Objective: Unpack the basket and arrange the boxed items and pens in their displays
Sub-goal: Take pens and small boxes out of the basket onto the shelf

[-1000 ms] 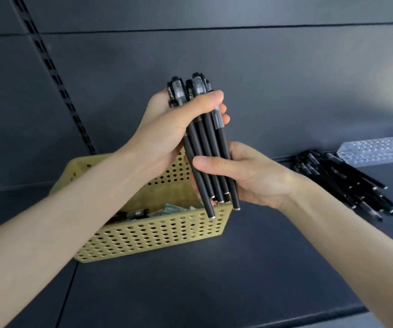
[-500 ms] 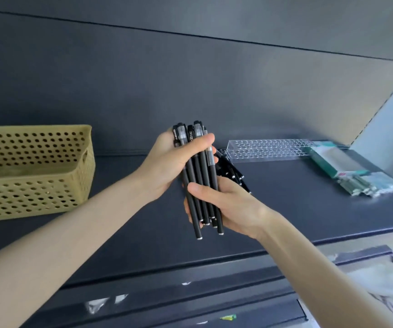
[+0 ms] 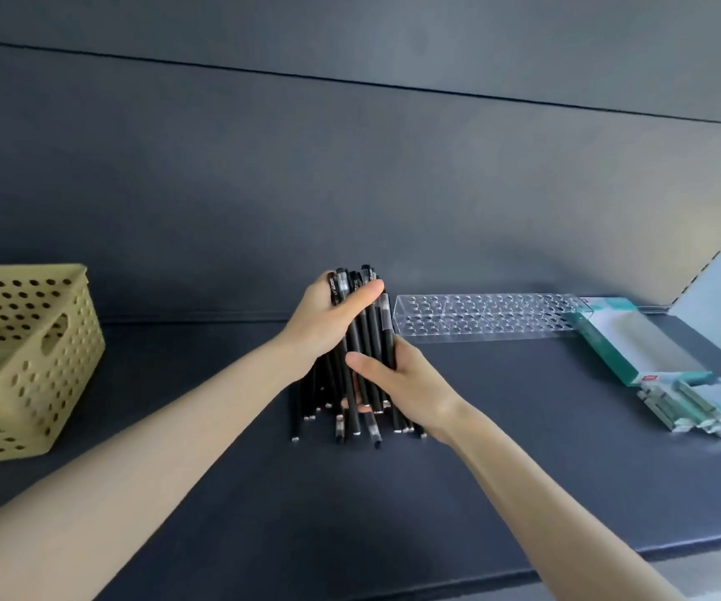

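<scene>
The left hand (image 3: 324, 323) grips the top of a bunch of black pens (image 3: 365, 336). The right hand (image 3: 397, 379) grips it lower down. Loose pens (image 3: 296, 418) lie underneath, mid shelf (image 3: 523, 448).

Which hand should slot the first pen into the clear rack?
Right, probably. The right hand grips the pen bundle low, on the side nearest the clear rack; the left hand grips the bundle's top, farther off, and could hold the rest.
</scene>
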`<state>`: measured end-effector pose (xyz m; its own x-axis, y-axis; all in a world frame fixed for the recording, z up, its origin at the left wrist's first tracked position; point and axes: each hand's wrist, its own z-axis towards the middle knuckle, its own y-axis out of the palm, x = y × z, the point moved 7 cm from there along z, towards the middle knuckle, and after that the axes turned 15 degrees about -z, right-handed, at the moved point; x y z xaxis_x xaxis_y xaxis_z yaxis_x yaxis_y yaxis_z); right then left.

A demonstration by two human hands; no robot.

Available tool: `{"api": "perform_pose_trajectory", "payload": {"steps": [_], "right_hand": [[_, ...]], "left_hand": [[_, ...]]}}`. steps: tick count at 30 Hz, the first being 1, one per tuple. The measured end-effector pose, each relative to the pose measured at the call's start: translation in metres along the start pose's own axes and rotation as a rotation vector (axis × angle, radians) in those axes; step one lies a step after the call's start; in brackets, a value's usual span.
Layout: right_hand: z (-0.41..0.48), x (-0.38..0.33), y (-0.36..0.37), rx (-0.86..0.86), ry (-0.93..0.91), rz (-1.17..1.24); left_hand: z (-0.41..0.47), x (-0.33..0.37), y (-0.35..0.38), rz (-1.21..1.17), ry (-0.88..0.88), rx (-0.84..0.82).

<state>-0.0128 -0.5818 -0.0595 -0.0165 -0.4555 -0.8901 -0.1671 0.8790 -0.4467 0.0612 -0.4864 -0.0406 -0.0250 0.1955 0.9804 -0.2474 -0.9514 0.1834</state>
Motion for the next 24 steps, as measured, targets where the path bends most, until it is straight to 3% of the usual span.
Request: {"api": "perform_pose_trajectory", "payload": {"steps": [8,12,14,24], "right_hand": [[0.039,0.011,-0.030,-0.001,-0.036,-0.255],[0.051,0.027,-0.038,0.051,-0.034,-0.703],[0.054,0.035,-0.039,0.071,-0.026,-0.816],[0.053,0.052,-0.036,0.281,-0.053,-0.798]], "left_hand": [[0.038,-0.010,0.001,0.063,0.010,0.048],[0.042,-0.024,0.000,0.188,-0.051,0.062],[0.044,-0.027,0.000,0.287,-0.062,0.080],[0.045,-0.042,-0.022,0.625,-0.018,0.239]]}}
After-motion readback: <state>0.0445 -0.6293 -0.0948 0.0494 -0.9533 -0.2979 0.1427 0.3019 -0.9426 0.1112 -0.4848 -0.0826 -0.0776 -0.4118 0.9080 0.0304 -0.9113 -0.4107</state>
